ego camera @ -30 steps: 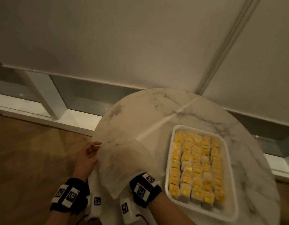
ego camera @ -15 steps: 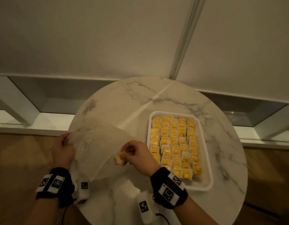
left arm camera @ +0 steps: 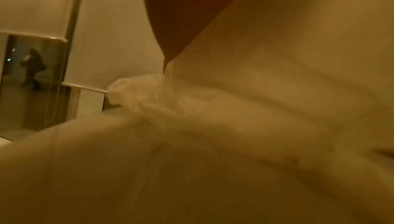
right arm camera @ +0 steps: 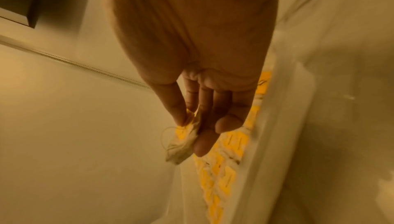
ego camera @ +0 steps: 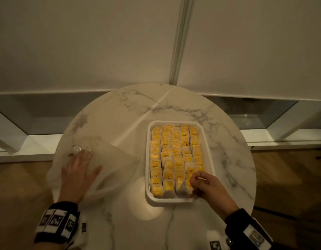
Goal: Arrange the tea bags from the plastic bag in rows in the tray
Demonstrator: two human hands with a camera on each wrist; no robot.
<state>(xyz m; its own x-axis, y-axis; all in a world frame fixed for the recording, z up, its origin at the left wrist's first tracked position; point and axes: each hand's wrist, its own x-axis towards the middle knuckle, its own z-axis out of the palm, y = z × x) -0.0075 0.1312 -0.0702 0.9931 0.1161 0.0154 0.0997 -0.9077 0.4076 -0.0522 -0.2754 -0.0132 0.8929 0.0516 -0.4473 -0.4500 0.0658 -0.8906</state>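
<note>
— Which step?
— Right hand [ego camera: 207,184], its grip pinching a tea bag [right arm camera: 181,145], is at the tray's [ego camera: 209,147] near right corner.
— Next?
— Seat it in the near row. Left hand [ego camera: 78,175] rests flat on the plastic bag [ego camera: 118,159].

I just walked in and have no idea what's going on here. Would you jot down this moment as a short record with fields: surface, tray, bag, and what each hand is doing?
Surface: round marble table
Tray: white tray on the table's right half, nearly filled with rows of yellow-tagged tea bags
Plastic bag: clear plastic bag, lying flat left of the tray; contents cannot be told
Left hand: left hand flat on the plastic bag, fingers spread
Right hand: right hand at the tray's near right corner, pinching one held tea bag
Stage: held tea bag not yet set into its row
</note>
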